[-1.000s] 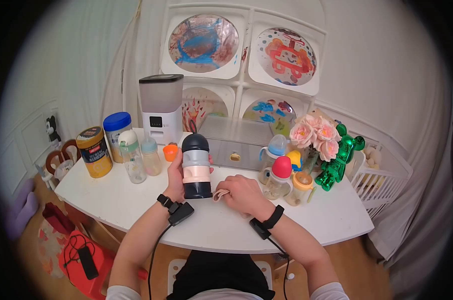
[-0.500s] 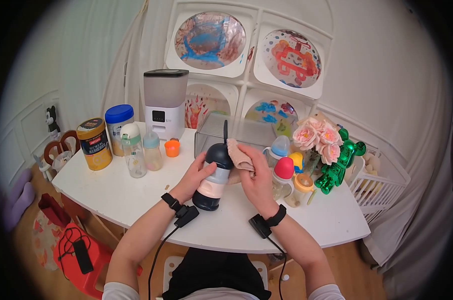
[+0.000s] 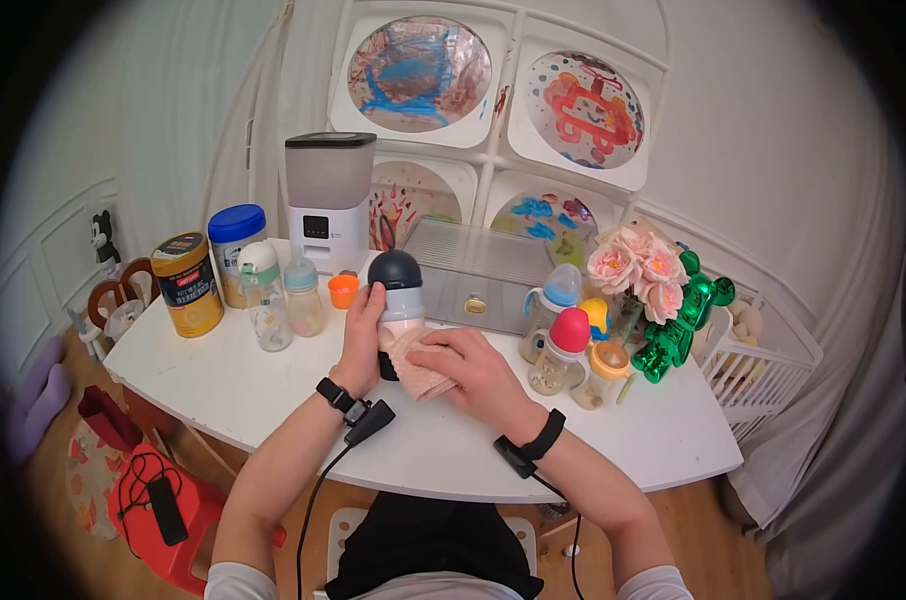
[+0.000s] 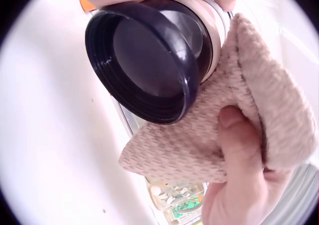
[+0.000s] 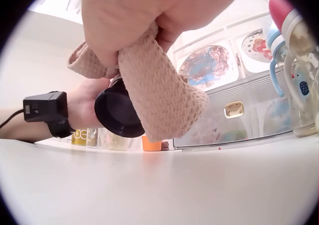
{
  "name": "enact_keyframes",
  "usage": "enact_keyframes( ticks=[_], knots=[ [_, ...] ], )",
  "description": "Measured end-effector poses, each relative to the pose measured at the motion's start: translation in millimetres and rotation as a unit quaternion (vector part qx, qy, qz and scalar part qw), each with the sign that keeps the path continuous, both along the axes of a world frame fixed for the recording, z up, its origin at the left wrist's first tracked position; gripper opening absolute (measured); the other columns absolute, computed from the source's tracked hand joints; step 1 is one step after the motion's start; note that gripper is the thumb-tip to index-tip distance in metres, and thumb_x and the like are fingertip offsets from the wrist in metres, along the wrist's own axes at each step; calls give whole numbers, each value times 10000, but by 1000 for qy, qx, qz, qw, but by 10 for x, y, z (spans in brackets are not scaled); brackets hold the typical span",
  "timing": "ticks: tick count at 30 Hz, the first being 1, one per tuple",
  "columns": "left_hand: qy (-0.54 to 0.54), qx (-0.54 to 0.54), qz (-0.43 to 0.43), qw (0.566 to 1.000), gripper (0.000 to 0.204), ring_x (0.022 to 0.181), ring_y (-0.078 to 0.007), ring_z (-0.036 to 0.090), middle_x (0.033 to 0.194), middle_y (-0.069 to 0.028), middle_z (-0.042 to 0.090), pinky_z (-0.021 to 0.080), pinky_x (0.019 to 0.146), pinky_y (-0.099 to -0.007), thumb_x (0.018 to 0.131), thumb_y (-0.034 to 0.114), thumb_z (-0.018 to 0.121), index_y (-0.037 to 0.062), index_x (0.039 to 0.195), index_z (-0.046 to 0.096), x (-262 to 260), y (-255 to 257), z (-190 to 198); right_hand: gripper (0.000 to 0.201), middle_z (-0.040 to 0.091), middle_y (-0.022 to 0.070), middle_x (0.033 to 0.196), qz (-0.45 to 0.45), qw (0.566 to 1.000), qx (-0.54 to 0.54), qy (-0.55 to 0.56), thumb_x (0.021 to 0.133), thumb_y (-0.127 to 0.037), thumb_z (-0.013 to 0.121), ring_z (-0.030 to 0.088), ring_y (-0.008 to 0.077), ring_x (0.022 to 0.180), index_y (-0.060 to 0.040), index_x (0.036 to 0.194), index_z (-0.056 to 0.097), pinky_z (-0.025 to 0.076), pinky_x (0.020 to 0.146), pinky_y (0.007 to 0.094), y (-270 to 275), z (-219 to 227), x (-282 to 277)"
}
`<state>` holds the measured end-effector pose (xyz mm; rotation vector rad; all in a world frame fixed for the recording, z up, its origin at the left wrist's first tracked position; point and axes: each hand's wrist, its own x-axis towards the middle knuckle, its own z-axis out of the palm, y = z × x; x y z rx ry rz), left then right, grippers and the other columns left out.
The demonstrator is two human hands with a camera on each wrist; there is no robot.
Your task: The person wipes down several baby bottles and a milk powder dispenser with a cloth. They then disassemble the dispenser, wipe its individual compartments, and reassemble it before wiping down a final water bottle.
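A stacked milk powder container (image 3: 403, 302) with a dark domed lid, a strap loop on top, grey and pale pink tiers and a dark base is gripped by my left hand (image 3: 359, 350). My right hand (image 3: 485, 382) holds a pinkish waffle-weave cloth (image 3: 413, 365) against the container's lower tiers, covering much of them in the head view. From the left wrist, the hollow underside of the dark base (image 4: 149, 60) shows, with the cloth along its side. In the right wrist view the base (image 5: 118, 114) is above the white tabletop (image 5: 149, 185).
Left on the table are two powder tins (image 3: 187, 285), two baby bottles (image 3: 265, 305), an orange cup (image 3: 344, 291) and a white dispenser (image 3: 331, 205). A clear-fronted box (image 3: 473, 270) stands behind. Several bottles (image 3: 556, 358), pink flowers (image 3: 633, 268) and a green bear figure (image 3: 678, 340) are right.
The cloth went from beside the container's base up to its domed lid, then down onto its lower tiers. The container tilted to the right and has come back more upright in my left hand.
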<state>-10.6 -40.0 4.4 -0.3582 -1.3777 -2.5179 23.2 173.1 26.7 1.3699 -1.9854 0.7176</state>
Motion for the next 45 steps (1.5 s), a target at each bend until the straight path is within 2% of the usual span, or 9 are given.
enact_keyframes(
  ticks=[4,11,14,16,17,23,36,40,45],
  knots=[
    [-29,56,-27,998,518,1063,-203,696,1177,-83,674,595,903,-386,1099,534,511,76,1336,566,-75,-89,-51,543,676,60,1234,18,1000,14,-22,732,55,780,640,318,1129,-159,1230,746,550,965,407,-13,20,63],
    [-20,73,-33,997,521,1040,-206,699,1154,-80,674,602,877,-378,1087,558,506,99,1323,575,-67,-75,-55,528,677,59,1201,26,999,33,-33,700,43,798,645,318,1104,-143,1190,736,557,940,413,6,28,70],
    [-31,59,-73,995,499,1056,-187,688,1163,-77,671,592,886,-357,1062,496,608,81,1337,563,-35,-67,8,520,676,60,1195,27,999,31,-35,694,43,799,645,319,1102,-138,1177,734,558,935,415,15,-9,37],
    [-15,-96,38,995,502,1070,-161,676,1182,-73,664,585,897,-347,1019,399,725,62,1348,553,30,-6,72,517,676,61,1191,26,999,26,-32,691,43,799,645,320,1103,-136,1172,733,558,935,416,23,-3,22],
    [-22,-77,31,996,517,1075,-146,670,1211,-69,653,584,904,-344,981,317,790,55,1355,547,35,-17,81,508,676,61,1187,24,998,38,-41,692,39,800,645,322,1102,-136,1164,734,558,934,414,24,4,36],
    [-45,-10,37,998,569,1122,-162,669,1274,-100,632,568,948,-330,988,314,777,26,1396,504,103,-12,151,452,684,52,1142,20,998,28,-60,692,39,786,656,313,1060,-133,1107,739,558,913,404,12,33,63],
    [44,-50,-3,998,489,1212,-156,640,1334,-76,639,498,1070,-338,1016,256,729,52,1407,519,10,-70,21,279,707,97,995,-8,990,-1,-140,753,24,669,673,340,961,-104,994,727,553,867,423,66,-61,-90],
    [37,-52,-9,998,465,1180,-153,659,1284,-74,667,520,1049,-339,1028,297,721,55,1382,539,6,-110,16,270,709,119,994,-12,984,-4,-179,783,21,648,674,358,978,-97,1013,724,550,894,439,93,-75,-117],
    [30,-18,-49,998,456,1099,-168,704,1196,-76,698,590,956,-365,1069,414,648,58,1341,564,43,-101,99,245,719,146,1027,-129,973,70,-181,820,-9,642,675,378,1028,-84,1038,724,543,934,469,150,-109,-173]
  ],
)
